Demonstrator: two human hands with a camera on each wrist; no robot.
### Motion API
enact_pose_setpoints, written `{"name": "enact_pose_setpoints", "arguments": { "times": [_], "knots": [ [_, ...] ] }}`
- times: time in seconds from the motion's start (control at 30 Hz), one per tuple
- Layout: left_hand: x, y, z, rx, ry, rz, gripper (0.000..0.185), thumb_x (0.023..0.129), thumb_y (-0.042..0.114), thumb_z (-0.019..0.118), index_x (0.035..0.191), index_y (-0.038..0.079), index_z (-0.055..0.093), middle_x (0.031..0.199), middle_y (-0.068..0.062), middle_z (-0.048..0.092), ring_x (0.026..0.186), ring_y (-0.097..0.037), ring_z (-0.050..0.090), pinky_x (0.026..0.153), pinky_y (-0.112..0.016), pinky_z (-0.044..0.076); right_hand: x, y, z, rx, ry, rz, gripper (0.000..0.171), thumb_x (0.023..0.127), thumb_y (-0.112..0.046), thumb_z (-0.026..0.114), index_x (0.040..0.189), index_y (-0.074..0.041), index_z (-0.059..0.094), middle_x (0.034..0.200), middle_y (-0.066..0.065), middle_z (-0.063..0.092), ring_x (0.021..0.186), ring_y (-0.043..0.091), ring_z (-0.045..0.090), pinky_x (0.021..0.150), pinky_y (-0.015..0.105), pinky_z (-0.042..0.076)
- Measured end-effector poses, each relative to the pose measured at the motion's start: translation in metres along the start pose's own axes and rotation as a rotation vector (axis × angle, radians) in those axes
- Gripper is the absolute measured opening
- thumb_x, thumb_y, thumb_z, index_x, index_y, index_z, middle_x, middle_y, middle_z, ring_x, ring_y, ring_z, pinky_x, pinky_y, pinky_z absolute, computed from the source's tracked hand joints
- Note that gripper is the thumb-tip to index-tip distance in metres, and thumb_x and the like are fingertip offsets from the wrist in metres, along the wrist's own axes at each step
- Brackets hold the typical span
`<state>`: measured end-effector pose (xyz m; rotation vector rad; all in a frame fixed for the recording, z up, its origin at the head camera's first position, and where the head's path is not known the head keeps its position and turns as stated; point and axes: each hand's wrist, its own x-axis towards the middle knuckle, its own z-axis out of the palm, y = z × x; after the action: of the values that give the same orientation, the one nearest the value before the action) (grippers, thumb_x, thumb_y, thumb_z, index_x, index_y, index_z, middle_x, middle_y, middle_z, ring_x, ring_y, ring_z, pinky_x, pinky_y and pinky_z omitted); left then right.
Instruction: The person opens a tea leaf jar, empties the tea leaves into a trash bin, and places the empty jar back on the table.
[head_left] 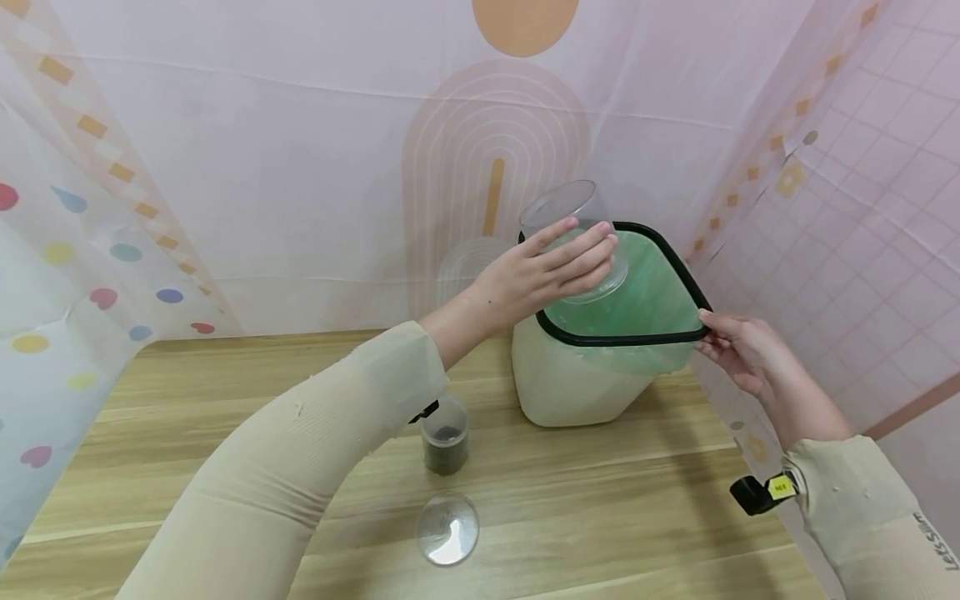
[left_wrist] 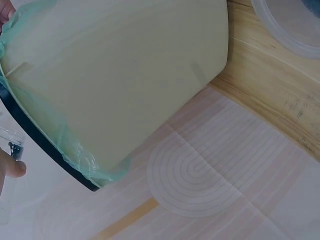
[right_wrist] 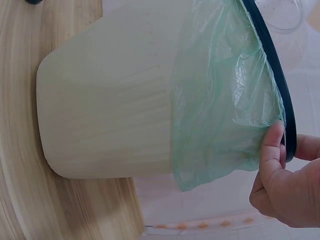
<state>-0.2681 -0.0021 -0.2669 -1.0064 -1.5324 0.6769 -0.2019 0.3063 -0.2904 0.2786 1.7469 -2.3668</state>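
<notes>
My left hand (head_left: 551,271) holds a clear plastic jar (head_left: 558,204), tilted over the mouth of a cream trash bin (head_left: 577,387). Small dark bits show at the jar by the thumb in the left wrist view. Inside the bin is a green bag (head_left: 637,283), folded out over the edge under a black rim (head_left: 637,340). At the near right corner my right hand (right_wrist: 290,187) pinches that rim, thumb on one side and fingers on the other. The fingers lie against the bag's folded edge in the right wrist view.
A small clear tub (head_left: 446,437) with dark contents stands on the wooden table (head_left: 247,400), left of the bin. In front of it lies a round clear lid (head_left: 447,529). Patterned cloth (head_left: 300,183) hangs behind and at both sides.
</notes>
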Motion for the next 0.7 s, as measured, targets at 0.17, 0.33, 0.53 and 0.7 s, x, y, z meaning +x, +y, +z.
{"name": "enact_pose_setpoints", "arguments": {
  "times": [0.17, 0.33, 0.53, 0.7],
  "knots": [
    [0.001, 0.0, -0.002, 0.012, -0.047, 0.072, 0.06, 0.09, -0.008, 0.043, 0.142, 0.014, 0.022, 0.148, -0.001, 0.026, 0.138, -0.015, 0.023, 0.115, -0.04, 0.012, -0.001, 0.0, 0.0, -0.01, 0.001, 0.002, 0.02, 0.092, -0.007, 0.055, 0.074, -0.003, 0.063, 0.068, 0.004, 0.055, 0.061, 0.012, 0.056, 0.064, 0.019, 0.054],
    [0.009, 0.003, -0.005, 0.031, -0.069, 0.157, 0.057, 0.092, -0.004, 0.038, 0.143, 0.016, 0.022, 0.148, 0.0, 0.027, 0.139, -0.016, 0.022, 0.115, -0.041, 0.013, -0.002, -0.001, -0.001, -0.012, 0.003, 0.004, 0.021, 0.093, -0.008, 0.055, 0.074, -0.003, 0.064, 0.068, 0.004, 0.056, 0.061, 0.012, 0.057, 0.064, 0.019, 0.054],
    [0.016, 0.003, -0.007, -0.001, -0.163, 0.213, 0.062, 0.091, 0.002, 0.044, 0.146, 0.018, 0.017, 0.151, -0.003, 0.019, 0.141, -0.018, 0.014, 0.115, -0.043, 0.009, -0.003, -0.001, -0.002, -0.017, 0.006, 0.016, 0.021, 0.092, -0.009, 0.056, 0.074, -0.003, 0.064, 0.068, 0.004, 0.056, 0.061, 0.012, 0.057, 0.065, 0.019, 0.054],
    [0.017, 0.001, -0.008, -0.033, -0.206, 0.22, 0.071, 0.091, 0.004, 0.048, 0.149, 0.022, 0.012, 0.153, -0.001, 0.015, 0.141, -0.016, 0.012, 0.115, -0.042, 0.008, -0.003, -0.001, -0.001, 0.004, 0.0, 0.006, 0.022, 0.093, -0.007, 0.055, 0.073, -0.003, 0.064, 0.068, 0.004, 0.056, 0.061, 0.012, 0.057, 0.065, 0.019, 0.053]
  ]
}}
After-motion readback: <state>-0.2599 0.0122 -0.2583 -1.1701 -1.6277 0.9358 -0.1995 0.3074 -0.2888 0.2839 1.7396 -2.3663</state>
